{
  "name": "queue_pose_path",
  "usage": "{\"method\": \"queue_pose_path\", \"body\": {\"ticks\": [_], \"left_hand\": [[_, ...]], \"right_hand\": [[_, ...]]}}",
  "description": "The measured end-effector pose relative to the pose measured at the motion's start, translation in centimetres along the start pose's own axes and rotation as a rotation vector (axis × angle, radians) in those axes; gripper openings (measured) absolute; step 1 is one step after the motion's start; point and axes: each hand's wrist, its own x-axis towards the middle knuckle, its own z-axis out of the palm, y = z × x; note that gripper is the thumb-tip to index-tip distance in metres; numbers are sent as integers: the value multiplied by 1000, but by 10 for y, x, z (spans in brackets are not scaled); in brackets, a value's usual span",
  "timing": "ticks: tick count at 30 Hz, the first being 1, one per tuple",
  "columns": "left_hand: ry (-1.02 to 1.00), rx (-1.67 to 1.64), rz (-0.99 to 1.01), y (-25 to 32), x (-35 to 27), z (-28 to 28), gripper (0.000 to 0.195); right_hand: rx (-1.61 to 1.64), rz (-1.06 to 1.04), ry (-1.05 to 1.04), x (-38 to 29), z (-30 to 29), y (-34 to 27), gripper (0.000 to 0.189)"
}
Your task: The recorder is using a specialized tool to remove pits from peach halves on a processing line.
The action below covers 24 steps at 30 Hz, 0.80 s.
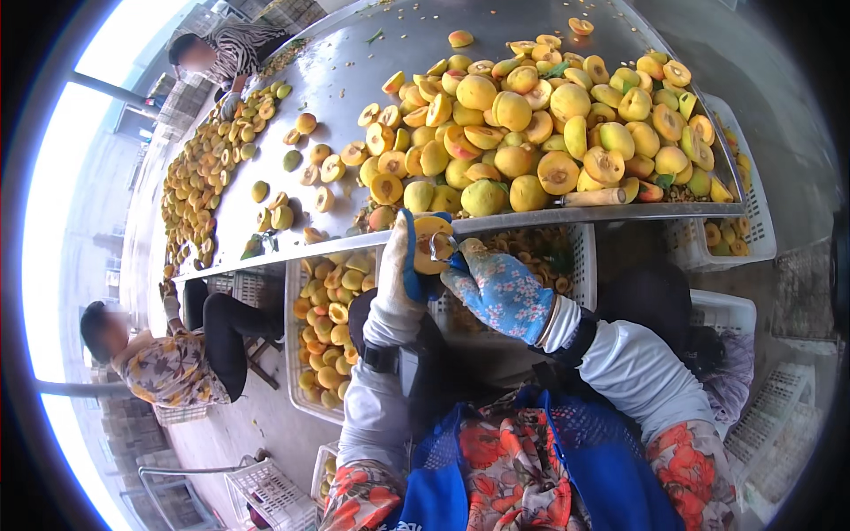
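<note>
My left hand (404, 255), in a white glove with a blue palm, holds a halved yellow peach (431, 244) just below the table edge, its cut face up. My right hand (501, 287), in a blue flowered glove, grips a small pitting tool with a looped metal end (441, 246); the loop lies at the cut face of the half. Beyond my hands, a large heap of whole and halved peaches (511, 111) covers part of the metal table (332, 73). A wooden-handled tool (593, 198) rests at the heap's near edge.
Below the table edge stand a white crate of peach halves (290, 345) and a crate of pits and scraps (586, 245). Another crate (764, 226) is at the right. Two co-workers (172, 368) sit at the left beside a second peach heap (199, 192).
</note>
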Motion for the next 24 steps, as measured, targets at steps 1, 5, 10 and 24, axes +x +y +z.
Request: {"method": "queue_pose_path", "body": {"ticks": [1,5,10,24], "left_hand": [[-22,-57,47,-5,-1,4,59],[-79,-17,152,-9,-9,12,59],[18,270,323,-14,-16,21,56],[314,402,504,-40,-17,22,32]], "right_hand": [[-20,3,18,-2,4,1,33],[-133,47,-40,-6,4,4,34],[200,-13,42,-11,14,1,27],[128,196,-221,-11,4,1,30]]}}
